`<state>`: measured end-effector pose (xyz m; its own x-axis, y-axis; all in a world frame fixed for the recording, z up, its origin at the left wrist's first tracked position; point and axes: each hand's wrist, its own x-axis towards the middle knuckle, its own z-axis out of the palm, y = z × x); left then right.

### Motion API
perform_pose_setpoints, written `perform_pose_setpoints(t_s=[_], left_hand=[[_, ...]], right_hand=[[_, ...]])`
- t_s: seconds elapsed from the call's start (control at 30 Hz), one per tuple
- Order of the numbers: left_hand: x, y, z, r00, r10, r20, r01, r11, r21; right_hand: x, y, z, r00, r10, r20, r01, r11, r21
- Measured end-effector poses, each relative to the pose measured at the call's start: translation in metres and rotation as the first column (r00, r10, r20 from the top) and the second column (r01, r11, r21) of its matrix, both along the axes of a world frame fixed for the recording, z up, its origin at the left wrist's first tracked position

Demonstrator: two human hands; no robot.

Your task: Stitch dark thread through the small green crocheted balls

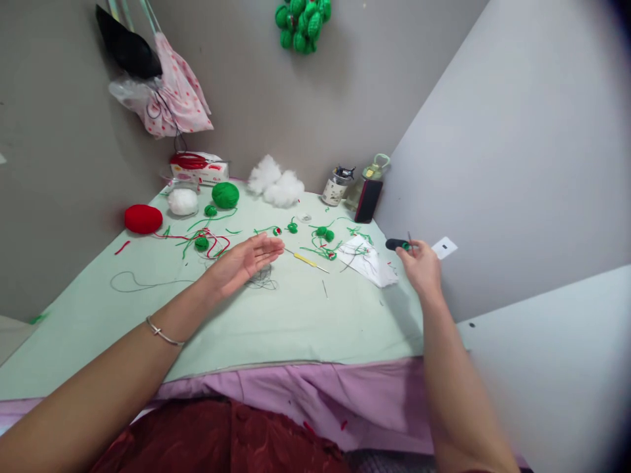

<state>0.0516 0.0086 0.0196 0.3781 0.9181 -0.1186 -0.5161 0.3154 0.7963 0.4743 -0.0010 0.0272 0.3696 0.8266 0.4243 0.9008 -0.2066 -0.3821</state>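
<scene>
My left hand (251, 259) is held over the middle of the table, fingers stretched out and palm turned inward, holding nothing. Beneath it lies a tangle of thin dark thread (263, 279). A yellow-handled crochet hook (305, 260) rests just right of its fingertips. At the table's right edge, my right hand (420, 263) has its fingers pinched around a small dark and green object (406, 246), whose kind is unclear. Beside those fingers is a black oblong thing (394, 244); whether it is held is unclear. Small green crocheted pieces (324, 233) with loose yarn ends lie between the hands.
Red yarn (142, 219), white yarn (183, 202) and green yarn (225, 195) sit at the left. White stuffing (276, 184) lies at the back. A phone (369, 201) leans by a bottle and a tin. White paper (367, 259) and a needle (324, 289) lie nearer.
</scene>
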Motion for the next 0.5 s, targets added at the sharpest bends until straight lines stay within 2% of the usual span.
perform_pose_setpoints(t_s=[0.07,0.13,0.27,0.33,0.43,0.5], left_hand=[[0.001,-0.001,0.0,1.0,-0.002,0.015,0.002,1.0,-0.009],[0.002,-0.001,0.001,0.999,-0.012,0.033,0.013,0.999,-0.041],[0.001,-0.002,0.006,0.997,-0.035,0.071,0.044,0.992,-0.118],[0.001,-0.005,0.008,0.995,-0.041,0.096,0.053,0.991,-0.127],[0.0,-0.012,0.011,0.991,-0.048,0.129,0.065,0.99,-0.127],[0.0,-0.018,0.013,0.989,-0.048,0.139,0.067,0.988,-0.138]], right_hand=[[0.013,0.001,-0.009,0.997,-0.079,0.006,0.079,0.995,-0.068],[0.012,-0.003,-0.013,0.995,-0.095,0.016,0.096,0.992,-0.087],[-0.014,-0.018,-0.014,0.998,-0.046,0.048,0.05,0.995,-0.081],[-0.036,-0.026,-0.014,0.994,0.097,0.056,-0.087,0.985,-0.15],[-0.072,-0.036,-0.014,0.917,0.385,0.101,-0.334,0.883,-0.331],[-0.095,-0.041,-0.012,0.844,0.506,0.18,-0.429,0.837,-0.341]])
